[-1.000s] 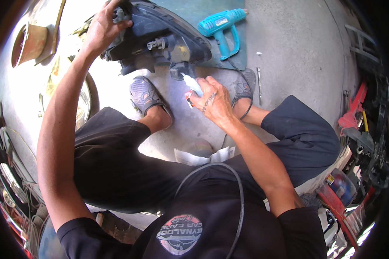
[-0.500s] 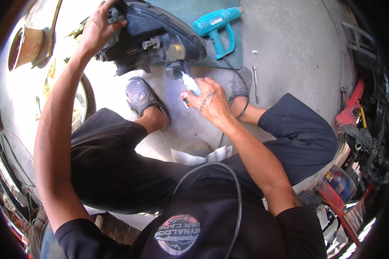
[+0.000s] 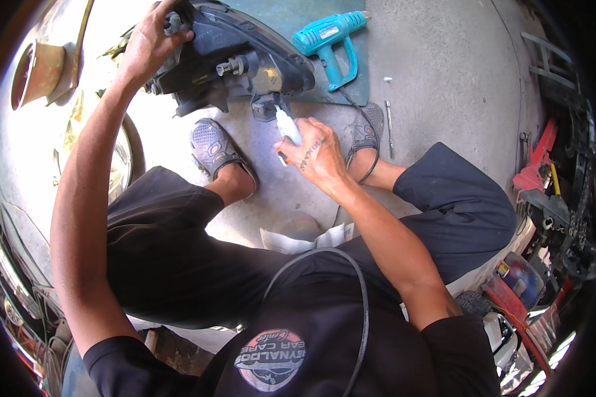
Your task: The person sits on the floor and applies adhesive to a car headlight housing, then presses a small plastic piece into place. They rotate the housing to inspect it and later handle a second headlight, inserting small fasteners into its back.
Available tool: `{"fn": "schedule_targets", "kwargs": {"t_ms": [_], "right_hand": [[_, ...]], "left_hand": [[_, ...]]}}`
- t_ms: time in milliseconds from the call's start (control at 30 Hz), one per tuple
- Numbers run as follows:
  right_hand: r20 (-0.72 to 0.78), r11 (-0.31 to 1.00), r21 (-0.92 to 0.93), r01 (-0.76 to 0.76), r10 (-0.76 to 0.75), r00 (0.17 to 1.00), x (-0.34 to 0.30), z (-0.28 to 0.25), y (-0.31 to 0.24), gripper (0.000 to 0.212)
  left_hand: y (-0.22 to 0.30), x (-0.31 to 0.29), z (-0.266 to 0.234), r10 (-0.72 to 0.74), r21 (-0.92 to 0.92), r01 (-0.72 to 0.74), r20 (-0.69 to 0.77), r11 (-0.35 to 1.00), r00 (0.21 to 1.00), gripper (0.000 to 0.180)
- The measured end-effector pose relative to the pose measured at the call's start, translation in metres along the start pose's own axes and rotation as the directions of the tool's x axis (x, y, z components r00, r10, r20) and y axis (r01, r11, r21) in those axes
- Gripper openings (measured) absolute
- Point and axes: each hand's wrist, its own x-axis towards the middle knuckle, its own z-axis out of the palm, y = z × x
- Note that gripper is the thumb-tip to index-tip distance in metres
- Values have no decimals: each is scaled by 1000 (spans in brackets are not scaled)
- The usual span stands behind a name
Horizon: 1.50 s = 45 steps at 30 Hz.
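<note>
A black car headlight housing (image 3: 245, 49), its back side toward me, rests tilted at the top of the head view, partly on a teal mat. My left hand (image 3: 147, 47) is closed on its upper left end, fingers hooked around the edge. In my right hand (image 3: 318, 152) is a small white squeeze bottle (image 3: 289, 128) with a thin nozzle, pinched between thumb and fingers. That nozzle points at a black bracket (image 3: 265, 108) on the housing's lower edge; whether they touch I cannot tell. Something red and white shows beside my right thumb.
A teal heat gun (image 3: 328, 36) lies on the mat (image 3: 363, 63), its cord running past my right shoe. A metal rod-like tool (image 3: 389, 129) and a small white cap (image 3: 387, 79) lie farther right. A brown pot (image 3: 43, 73) stands far left; red metal equipment (image 3: 540, 162) lines the right.
My right hand has turned slightly, with the bottle still at the bracket. My left hand keeps its hold on the housing.
</note>
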Motion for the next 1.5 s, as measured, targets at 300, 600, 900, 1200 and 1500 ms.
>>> {"fn": "schedule_targets", "kwargs": {"t_ms": [300,600,900,1200,1500], "right_hand": [[-70,996,-47,69,-73,995,5,5,0,26],[-35,997,79,-4,7,999,8,11,3,24],[-55,996,84,12,-7,998,8,13,3,24],[-25,994,109,-30,32,999,10,13,4,23],[-63,996,87,0,5,998,8,10,2,29]], "left_hand": [[9,0,1,-35,-40,35,17,999,999,67],[6,1,2,1,-13,-1,8,1000,1000,69],[1,1,4,22,-2,-22,-12,1000,1000,68],[7,0,3,4,51,-4,-10,999,1000,67],[13,-2,2,-20,35,20,-1,999,1000,67]]}}
